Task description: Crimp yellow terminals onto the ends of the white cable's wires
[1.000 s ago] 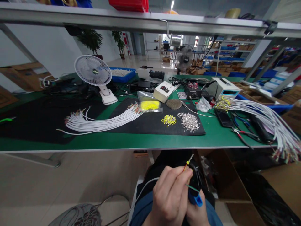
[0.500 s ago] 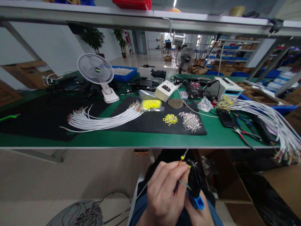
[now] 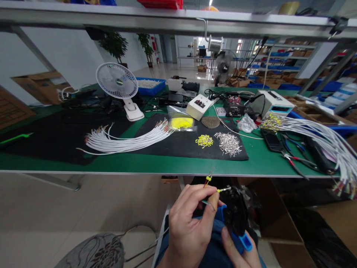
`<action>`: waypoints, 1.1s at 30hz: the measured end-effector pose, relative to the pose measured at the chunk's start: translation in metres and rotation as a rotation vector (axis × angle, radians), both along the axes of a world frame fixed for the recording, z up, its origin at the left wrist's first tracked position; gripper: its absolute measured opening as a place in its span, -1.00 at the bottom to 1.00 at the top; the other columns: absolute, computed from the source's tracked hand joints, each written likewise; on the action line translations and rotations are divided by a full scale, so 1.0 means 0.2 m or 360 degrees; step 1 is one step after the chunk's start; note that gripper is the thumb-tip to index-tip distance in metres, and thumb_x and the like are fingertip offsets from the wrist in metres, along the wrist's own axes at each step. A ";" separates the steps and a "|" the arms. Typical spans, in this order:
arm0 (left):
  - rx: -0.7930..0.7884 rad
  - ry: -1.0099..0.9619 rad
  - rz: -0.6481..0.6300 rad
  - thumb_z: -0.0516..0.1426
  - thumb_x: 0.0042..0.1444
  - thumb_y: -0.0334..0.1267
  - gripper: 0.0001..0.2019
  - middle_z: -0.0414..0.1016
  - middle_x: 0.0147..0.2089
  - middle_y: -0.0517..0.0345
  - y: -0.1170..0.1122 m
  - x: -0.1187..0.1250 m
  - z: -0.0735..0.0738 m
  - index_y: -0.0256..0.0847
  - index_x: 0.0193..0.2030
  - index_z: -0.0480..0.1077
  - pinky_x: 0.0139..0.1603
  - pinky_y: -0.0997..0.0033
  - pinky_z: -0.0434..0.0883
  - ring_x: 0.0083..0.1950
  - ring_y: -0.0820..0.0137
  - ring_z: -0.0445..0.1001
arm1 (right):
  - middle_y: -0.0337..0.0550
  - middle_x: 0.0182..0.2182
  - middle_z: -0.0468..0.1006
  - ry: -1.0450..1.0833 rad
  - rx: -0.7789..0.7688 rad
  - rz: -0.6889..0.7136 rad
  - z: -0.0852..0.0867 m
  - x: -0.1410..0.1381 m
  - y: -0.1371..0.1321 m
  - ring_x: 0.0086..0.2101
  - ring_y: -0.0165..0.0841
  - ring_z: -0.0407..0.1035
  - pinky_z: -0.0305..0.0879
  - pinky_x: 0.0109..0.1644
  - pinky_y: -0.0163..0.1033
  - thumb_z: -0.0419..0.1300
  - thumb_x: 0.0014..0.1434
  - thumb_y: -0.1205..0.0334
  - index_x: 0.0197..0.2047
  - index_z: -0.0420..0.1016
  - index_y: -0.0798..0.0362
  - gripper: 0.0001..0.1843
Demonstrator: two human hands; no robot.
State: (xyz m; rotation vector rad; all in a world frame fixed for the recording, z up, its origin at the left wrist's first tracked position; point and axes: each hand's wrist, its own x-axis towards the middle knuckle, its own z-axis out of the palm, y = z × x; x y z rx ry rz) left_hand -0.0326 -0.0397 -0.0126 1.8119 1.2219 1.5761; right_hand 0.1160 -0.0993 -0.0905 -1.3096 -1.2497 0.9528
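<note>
Crimper [image 3: 236,216] further right; box label [image 3: 201,104] unreadable.

A green workbench [image 3: 264,163] spans the near scene beneath a metal shelf rail [image 3: 111,18]; white wall [image 3: 64,56] left, potted plants [image 3: 114,42] far.

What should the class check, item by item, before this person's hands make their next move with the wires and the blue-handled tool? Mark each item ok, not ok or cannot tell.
1. Grip of the left hand on the thin wires: pinched between the fingertips, ok.
2. Grip of the right hand on the blue-handled tool: ok.
3. One yellow-sleeved wire end points at the tool's head: ok.
4. That end seated inside the head: cannot tell.
5. Spare yellow sleeves and metal pins lie in separate piles on the black mat: ok.
6. Work supported on the table: not ok, since it is held below the table edge, over the lap.
</note>
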 end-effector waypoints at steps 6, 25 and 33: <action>-0.0024 0.0014 -0.0011 0.22 0.30 -0.53 -0.72 0.62 -0.06 0.19 0.00 -0.01 0.01 -0.10 0.04 0.57 -0.14 0.50 0.46 -0.06 0.43 0.56 | -0.02 -0.10 0.75 0.0058 -0.0041 -0.0103 0.00 0.03 0.00 0.07 0.02 0.59 0.54 0.20 0.10 0.23 0.41 -0.05 0.13 0.68 -0.06 -0.62; 0.0955 0.1276 -0.0053 0.08 0.49 -0.30 -0.77 0.68 0.03 0.10 1.04 -0.28 0.58 -0.22 0.03 0.59 0.10 0.17 0.40 0.00 0.24 0.50 | -0.03 0.26 0.56 0.0531 -0.0322 -0.0250 -0.04 0.10 0.02 0.28 0.02 0.38 0.02 0.52 0.11 0.32 0.30 -0.20 0.29 0.58 -0.10 -0.41; 0.0633 0.1294 -0.0508 0.09 0.45 -0.42 -0.81 0.66 -0.01 0.01 0.95 0.19 -0.12 -0.28 0.01 0.55 0.08 0.25 0.47 0.00 0.25 0.51 | 0.01 0.22 0.60 0.0415 -0.0257 -0.0390 -0.02 0.11 0.03 0.25 0.00 0.43 0.08 0.51 0.00 0.31 0.27 -0.28 0.23 0.63 -0.08 -0.38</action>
